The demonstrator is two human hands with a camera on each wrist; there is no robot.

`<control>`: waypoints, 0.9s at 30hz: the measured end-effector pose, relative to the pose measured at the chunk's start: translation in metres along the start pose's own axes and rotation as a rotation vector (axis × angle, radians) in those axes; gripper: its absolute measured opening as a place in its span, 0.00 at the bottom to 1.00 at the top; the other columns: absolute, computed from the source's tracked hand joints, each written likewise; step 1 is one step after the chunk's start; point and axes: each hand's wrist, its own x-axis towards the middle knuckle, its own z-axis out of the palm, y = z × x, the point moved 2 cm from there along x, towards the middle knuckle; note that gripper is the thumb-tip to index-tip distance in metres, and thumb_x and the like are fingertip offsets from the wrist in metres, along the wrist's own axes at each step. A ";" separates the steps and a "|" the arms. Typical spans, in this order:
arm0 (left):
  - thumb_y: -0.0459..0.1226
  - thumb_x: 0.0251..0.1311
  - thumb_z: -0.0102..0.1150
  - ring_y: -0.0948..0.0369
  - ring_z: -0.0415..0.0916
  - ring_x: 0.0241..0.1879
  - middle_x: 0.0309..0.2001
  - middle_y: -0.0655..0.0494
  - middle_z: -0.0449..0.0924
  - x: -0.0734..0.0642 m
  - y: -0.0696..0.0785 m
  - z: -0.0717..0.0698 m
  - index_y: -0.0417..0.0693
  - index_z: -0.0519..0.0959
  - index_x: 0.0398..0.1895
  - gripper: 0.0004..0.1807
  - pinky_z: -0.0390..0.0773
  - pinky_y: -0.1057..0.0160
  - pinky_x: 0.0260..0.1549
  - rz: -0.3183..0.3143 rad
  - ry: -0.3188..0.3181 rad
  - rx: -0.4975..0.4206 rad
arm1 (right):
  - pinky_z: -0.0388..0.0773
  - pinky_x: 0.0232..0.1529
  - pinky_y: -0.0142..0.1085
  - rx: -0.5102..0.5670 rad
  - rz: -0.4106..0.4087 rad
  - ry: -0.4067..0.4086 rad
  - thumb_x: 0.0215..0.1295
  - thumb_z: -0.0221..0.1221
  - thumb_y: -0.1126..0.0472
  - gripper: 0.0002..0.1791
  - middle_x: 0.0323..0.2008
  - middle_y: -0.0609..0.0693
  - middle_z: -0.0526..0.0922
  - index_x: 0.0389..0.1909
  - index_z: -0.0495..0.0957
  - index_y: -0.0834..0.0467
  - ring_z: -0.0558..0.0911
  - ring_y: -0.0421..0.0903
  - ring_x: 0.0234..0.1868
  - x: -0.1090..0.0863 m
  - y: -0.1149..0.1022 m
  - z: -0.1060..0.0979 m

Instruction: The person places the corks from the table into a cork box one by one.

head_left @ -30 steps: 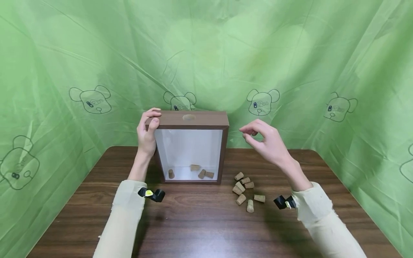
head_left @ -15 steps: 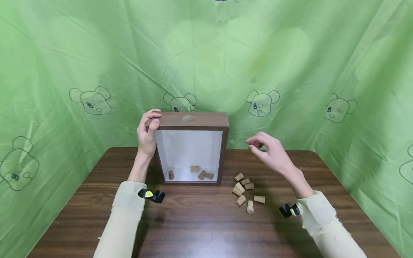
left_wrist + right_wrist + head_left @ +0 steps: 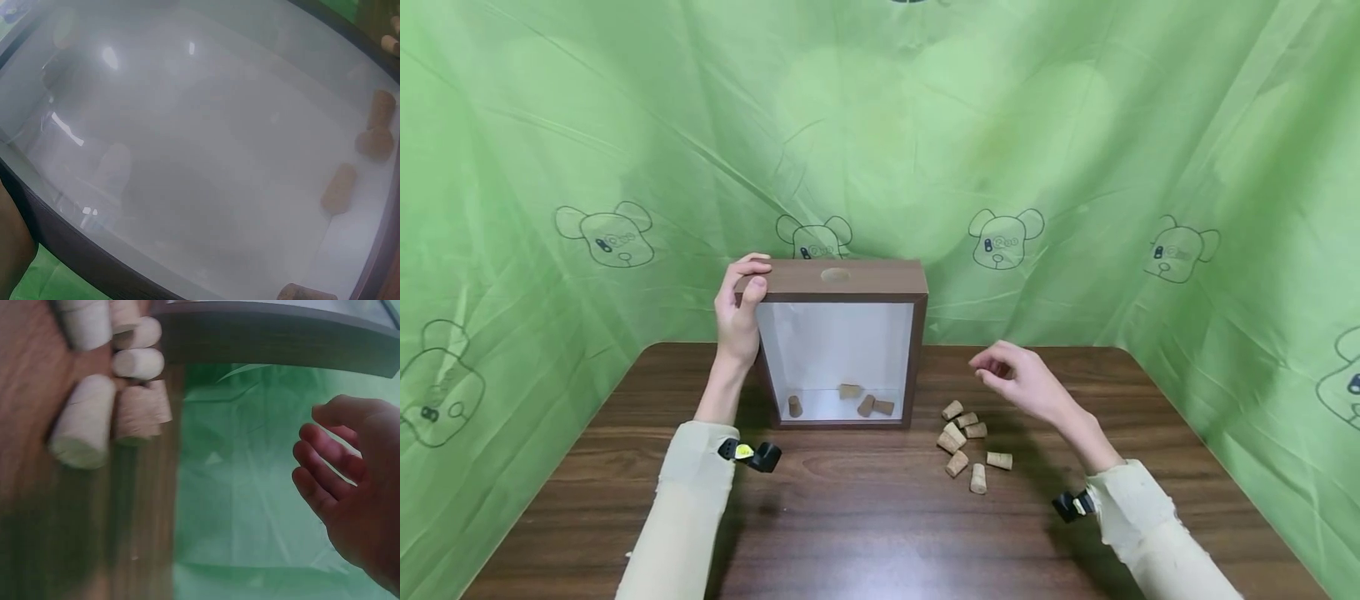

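A brown shadow box (image 3: 880, 277) with a clear front and a round hole (image 3: 835, 275) in its top stands upright on the table. My left hand (image 3: 737, 321) grips its upper left corner, thumb in front and fingers over the top. Behind the clear front, several corks (image 3: 883, 407) lie on the white floor, one standing at the left; the left wrist view shows corks (image 3: 339, 189) through the panel. To the right of the box, more corks (image 3: 977, 478) lie loosely grouped. Above and behind them hovers my right hand (image 3: 1022, 385), fingers loosely bent, holding nothing in the right wrist view.
The dark wooden table (image 3: 850, 517) carries the box near its back edge. A green curtain (image 3: 880, 150) printed with bear faces surrounds the table on the back and both sides. Black wrist cameras (image 3: 760, 456) sit at both sleeve cuffs.
My right hand has come down and slightly to the right, from beside the box's top to just above the loose corks. The left hand, box and corks stay put.
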 end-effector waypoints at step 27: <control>0.39 0.63 0.52 0.56 0.69 0.61 0.57 0.43 0.76 -0.003 0.002 0.001 0.28 0.75 0.48 0.20 0.62 0.63 0.60 0.018 -0.011 0.013 | 0.78 0.38 0.33 0.084 -0.035 -0.381 0.60 0.65 0.65 0.08 0.38 0.45 0.83 0.39 0.84 0.53 0.78 0.34 0.36 -0.031 0.047 0.040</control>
